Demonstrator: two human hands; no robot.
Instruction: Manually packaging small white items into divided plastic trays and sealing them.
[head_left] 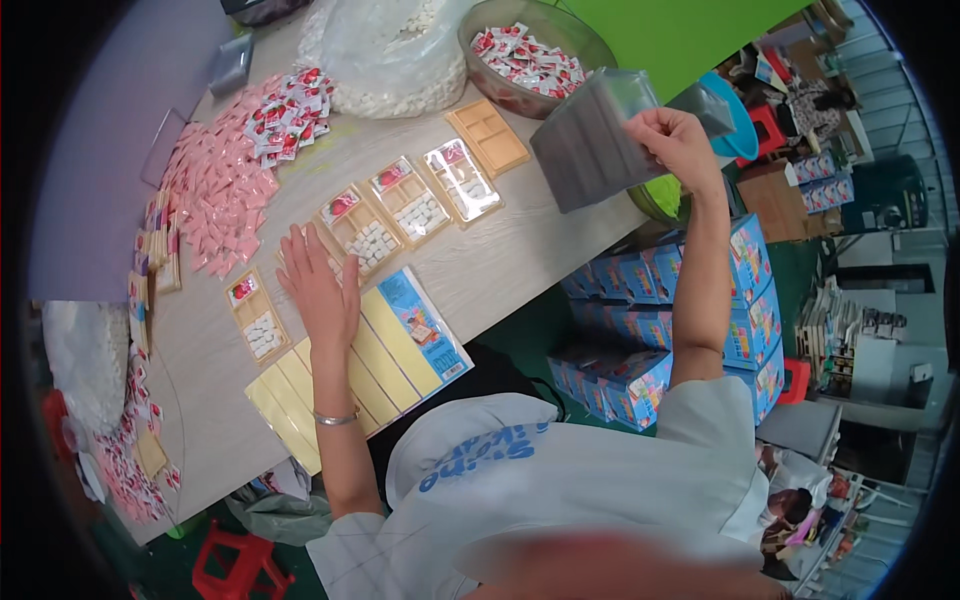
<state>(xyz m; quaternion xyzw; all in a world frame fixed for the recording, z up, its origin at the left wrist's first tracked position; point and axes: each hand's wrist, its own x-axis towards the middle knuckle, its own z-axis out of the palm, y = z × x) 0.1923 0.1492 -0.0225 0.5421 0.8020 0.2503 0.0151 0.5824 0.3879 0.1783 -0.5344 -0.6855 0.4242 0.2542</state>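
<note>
My left hand (322, 285) lies flat with its fingers apart over a small tan tray in a slanting row. The part of the tray under my palm is hidden. Fingers pinched, my right hand (675, 148) grips the edge of translucent plastic covers (590, 150) at the table's right edge; how many it holds I cannot tell. Between my hands stand tan compartment trays with white pellets and strawberry-print sachets, one (408, 208) in the middle and another (463, 185) under a shiny clear cover. A tan tray (490, 140) without pellets lies at the row's far end.
Pink sachets (215, 175) and strawberry-print sachets (290, 110) are heaped at left. A bag of white pellets (390, 60) and a sachet bowl (505, 98) stand behind. A yellow-striped pack (365, 350) lies near me. Blue boxes (640, 390) are stacked right; a red stool (235, 565) stands below left.
</note>
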